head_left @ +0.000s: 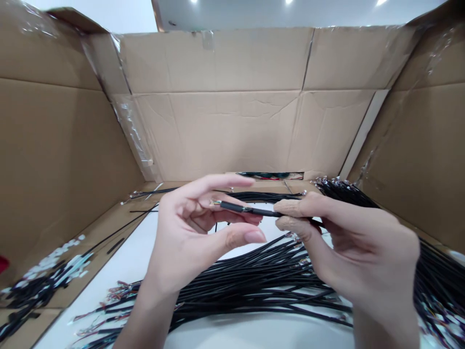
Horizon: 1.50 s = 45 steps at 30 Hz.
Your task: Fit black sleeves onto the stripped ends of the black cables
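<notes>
Between thumb and forefinger, my right hand (359, 242) pinches a black cable (267, 212) and holds it up level in front of me. Its free end points left and carries a short black sleeve (231, 206), with fine bare wires poking out of the tip. Between the sleeve and the cable jacket is a small gap where thin wires show. My left hand (203, 228) is around that end with thumb and fingers spread apart; the fingers pass behind the sleeve, and I cannot tell if they touch it.
Below my hands many black cables (240, 281) lie bundled on a white surface (254, 334). More cables (439, 276) are at the right. White connectors (54, 257) and black pieces lie at the left. Cardboard walls (225, 131) stand around, with a slot (271, 175) low in the back one.
</notes>
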### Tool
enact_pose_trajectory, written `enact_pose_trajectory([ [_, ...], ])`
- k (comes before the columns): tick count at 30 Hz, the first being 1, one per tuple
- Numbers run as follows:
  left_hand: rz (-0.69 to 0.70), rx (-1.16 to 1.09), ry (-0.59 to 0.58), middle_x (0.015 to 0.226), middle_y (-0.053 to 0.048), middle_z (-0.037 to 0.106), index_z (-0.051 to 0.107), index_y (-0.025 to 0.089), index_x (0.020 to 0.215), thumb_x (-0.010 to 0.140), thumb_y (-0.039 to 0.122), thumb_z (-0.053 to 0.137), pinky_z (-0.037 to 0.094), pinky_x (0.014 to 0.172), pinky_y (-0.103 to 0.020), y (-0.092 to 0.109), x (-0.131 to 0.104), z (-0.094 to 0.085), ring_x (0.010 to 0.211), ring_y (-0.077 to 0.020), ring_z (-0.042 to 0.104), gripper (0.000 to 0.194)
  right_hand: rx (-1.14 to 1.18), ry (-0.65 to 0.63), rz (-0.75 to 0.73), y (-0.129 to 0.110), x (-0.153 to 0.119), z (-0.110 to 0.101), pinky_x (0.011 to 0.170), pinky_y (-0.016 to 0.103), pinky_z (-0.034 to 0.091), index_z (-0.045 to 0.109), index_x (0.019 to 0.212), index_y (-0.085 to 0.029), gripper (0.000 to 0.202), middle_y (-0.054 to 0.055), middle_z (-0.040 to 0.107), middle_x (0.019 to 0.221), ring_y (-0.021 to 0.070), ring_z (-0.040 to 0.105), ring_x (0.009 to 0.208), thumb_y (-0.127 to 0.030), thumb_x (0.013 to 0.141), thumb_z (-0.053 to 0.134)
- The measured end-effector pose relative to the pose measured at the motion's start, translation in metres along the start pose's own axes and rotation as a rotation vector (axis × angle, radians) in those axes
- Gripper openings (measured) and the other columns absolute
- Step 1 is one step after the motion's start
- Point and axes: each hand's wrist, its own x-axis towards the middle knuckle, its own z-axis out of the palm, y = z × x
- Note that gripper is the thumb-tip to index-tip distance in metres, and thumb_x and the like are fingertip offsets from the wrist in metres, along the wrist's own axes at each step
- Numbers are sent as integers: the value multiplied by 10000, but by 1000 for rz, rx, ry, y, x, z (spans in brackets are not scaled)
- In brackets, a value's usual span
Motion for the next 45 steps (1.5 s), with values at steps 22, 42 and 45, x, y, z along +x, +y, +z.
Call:
enact_pose_trajectory([
  [22,155,-90,261,673,42,767,777,273,691,685,288,873,579,586,-114,-16,2,13,614,-64,704,98,88,56,97,-6,-2,9,632,179,542,684,879,-261,241,-61,753,818,88,674,699,-27,822,679],
  [42,47,-206,54,756,-19,793,814,273,759,695,312,864,646,712,-214,-28,7,17,721,-158,761,91,599,-3,532,-2,13,15,409,83,476,749,763,-208,113,-38,715,572,44,580,429,-109,731,794],
  [45,50,-220,99,732,-26,789,811,247,734,703,307,861,633,660,-175,-28,8,16,675,-140,752,84,692,-75,614,0,13,13,419,117,497,727,830,-197,118,-23,735,636,57,586,447,-148,748,795],
])
